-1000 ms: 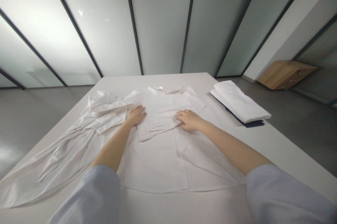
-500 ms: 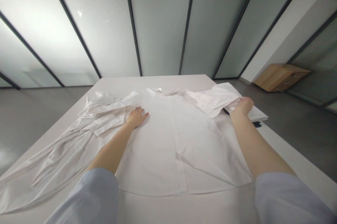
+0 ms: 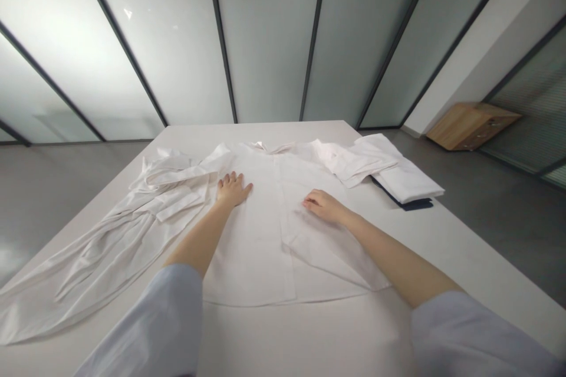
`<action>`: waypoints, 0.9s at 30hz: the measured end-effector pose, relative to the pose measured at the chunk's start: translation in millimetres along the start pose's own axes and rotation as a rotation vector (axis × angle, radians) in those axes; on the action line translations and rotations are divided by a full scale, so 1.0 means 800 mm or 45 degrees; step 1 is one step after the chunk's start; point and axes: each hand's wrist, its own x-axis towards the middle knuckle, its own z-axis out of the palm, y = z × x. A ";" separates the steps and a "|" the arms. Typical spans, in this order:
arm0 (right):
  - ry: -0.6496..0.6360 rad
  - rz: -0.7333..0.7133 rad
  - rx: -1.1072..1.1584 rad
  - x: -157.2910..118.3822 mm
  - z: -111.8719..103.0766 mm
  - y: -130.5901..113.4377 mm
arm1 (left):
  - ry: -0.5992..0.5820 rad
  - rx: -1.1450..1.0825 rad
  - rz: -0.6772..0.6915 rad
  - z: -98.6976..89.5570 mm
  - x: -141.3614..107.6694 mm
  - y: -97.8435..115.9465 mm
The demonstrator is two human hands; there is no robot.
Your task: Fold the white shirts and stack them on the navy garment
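A white shirt [image 3: 260, 235] lies spread on the pale table [image 3: 309, 341], its collar toward the far edge. My left hand [image 3: 233, 189] rests on the shirt's left part, fingers spread, holding nothing. Over the right half of the shirt is my right hand [image 3: 325, 207], its fingers curled together near the front placket; whether cloth is between the fingertips is hidden. The right sleeve [image 3: 347, 161] is bunched beside folded white cloth [image 3: 404, 176], which lies on a dark folded piece [image 3: 418, 205].
Crumpled white cloth [image 3: 110, 253] stretches along the table's left side. Behind the table stand frosted glass panels [image 3: 269, 41] with dark frames. A wooden cabinet [image 3: 464, 125] is on the floor at the far right.
My right hand has moved left from the folded cloth and sleeve to the middle of the shirt. The shirt's right side has shifted inward, showing more of the table. My left hand has barely moved.
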 end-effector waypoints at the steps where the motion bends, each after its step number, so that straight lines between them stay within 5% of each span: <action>1: 0.009 0.003 -0.041 0.002 0.005 -0.002 | 0.037 0.012 -0.015 -0.003 0.004 -0.002; 6: -0.052 0.213 -0.263 0.020 0.030 -0.009 | 0.243 0.117 0.007 -0.023 0.001 0.015; 12: -0.018 0.313 -0.296 0.068 0.029 0.005 | -0.040 0.057 -0.003 -0.024 -0.039 0.061; 17: 0.081 0.264 -0.137 0.098 0.017 0.021 | -0.118 0.067 0.041 0.000 -0.024 0.046; 23: 0.064 -0.041 0.314 0.072 0.017 0.002 | -0.112 0.117 0.150 0.008 0.006 0.019; 27: -0.302 -0.073 0.591 0.028 -0.007 -0.031 | -0.102 0.113 0.163 0.009 0.006 0.019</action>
